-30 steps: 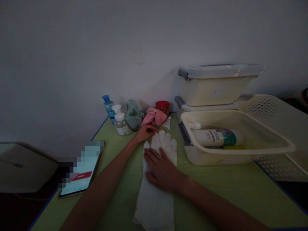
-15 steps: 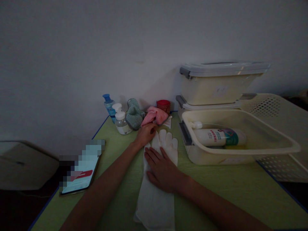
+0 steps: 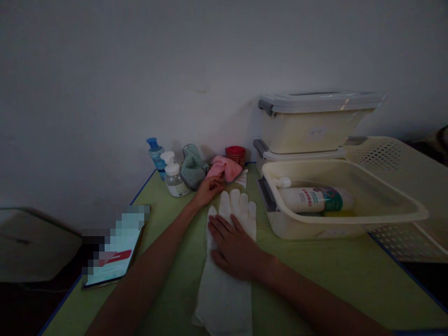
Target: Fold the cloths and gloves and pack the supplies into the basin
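A white glove [image 3: 226, 298] lies flat on the green table, fingers pointing away from me. At its lower left a second edge shows, perhaps another layer. My right hand [image 3: 236, 245] rests on the glove's palm, open with fingers stretched out. Just beyond the glove's fingertips is my left hand [image 3: 209, 190], its fingers loosely bent and apart, with nothing seen in them. It is close to the pink cloth [image 3: 224, 168]; whether it touches the cloth I cannot tell.
Behind stand a blue bottle [image 3: 157, 156], a pump bottle [image 3: 174, 179], a grey-green cloth [image 3: 192, 168] and a red round box [image 3: 235, 155]. At right, an open bin [image 3: 315, 228] holds a white bottle [image 3: 308, 199], near lidded boxes [image 3: 315, 133] and a basket [image 3: 395, 177]. A phone [image 3: 119, 252] lies left.
My left hand has come off the glove's fingertips, moving slightly left, and the glove's fingers now lie straight. My right hand stays on the glove. The whole view has shifted a little.
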Available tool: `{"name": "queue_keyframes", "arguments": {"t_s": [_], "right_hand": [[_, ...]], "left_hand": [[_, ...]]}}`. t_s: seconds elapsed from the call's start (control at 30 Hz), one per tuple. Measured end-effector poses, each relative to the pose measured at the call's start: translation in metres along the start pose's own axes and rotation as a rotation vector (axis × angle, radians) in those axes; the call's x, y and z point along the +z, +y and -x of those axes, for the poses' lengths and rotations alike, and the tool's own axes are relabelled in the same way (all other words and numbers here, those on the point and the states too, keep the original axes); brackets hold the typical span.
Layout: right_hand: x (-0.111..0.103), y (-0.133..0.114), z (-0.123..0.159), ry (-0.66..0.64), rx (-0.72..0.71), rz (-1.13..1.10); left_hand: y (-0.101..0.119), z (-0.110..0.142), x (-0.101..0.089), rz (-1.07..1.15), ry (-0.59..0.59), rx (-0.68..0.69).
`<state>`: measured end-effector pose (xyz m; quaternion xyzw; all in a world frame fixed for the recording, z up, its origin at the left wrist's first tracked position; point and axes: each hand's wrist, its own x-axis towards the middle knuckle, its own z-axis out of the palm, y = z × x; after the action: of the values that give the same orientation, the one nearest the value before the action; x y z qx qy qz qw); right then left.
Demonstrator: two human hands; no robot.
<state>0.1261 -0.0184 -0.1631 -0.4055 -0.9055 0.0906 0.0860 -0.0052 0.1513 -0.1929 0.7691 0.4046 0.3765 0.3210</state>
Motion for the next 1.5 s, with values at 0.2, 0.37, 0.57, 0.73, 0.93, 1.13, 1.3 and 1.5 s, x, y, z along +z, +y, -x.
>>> {"name": "queue_keyframes", "arguments": {"t_s": [0.2,0.37,0.57,0.73,0.93,1.13,1.3,1.5], "right_hand": [[0.0010,0.0004,-0.0005,-0.006,0.007,0.002],[0.0021,0.0008,-0.0005,0.005,0.006,-0.005],[0.0002,0.0005,-0.0002,0.006,0.000,-0.007],[0.0008,0.0004,-0.0004,0.005,0.001,-0.009],[0.0015,0.0004,-0.0007,0.006,0.006,-0.013],[0.0023,0.0007,-0.0002,0.018,-0.001,-0.011],[0.0041,0.0013,-0.0010,0.016,0.002,-0.013],[0.0027,0.0015,-0.0010,0.017,-0.001,-0.023]], "left_hand": [[0.0013,-0.0019,-0.0040,-0.042,-0.039,0.042],[0.0046,-0.0012,-0.0043,-0.082,-0.051,0.069],[0.0062,0.0021,-0.0042,-0.114,-0.061,0.074],[0.0052,0.0025,-0.0032,-0.145,-0.030,0.070],[0.0042,-0.0001,0.0011,-0.177,-0.004,0.093],[0.0027,-0.0017,-0.0006,-0.153,-0.013,0.100],[0.0037,-0.0015,-0.0010,-0.151,-0.051,0.109],[0.0035,-0.0022,-0.0007,-0.169,-0.070,0.121]]}}
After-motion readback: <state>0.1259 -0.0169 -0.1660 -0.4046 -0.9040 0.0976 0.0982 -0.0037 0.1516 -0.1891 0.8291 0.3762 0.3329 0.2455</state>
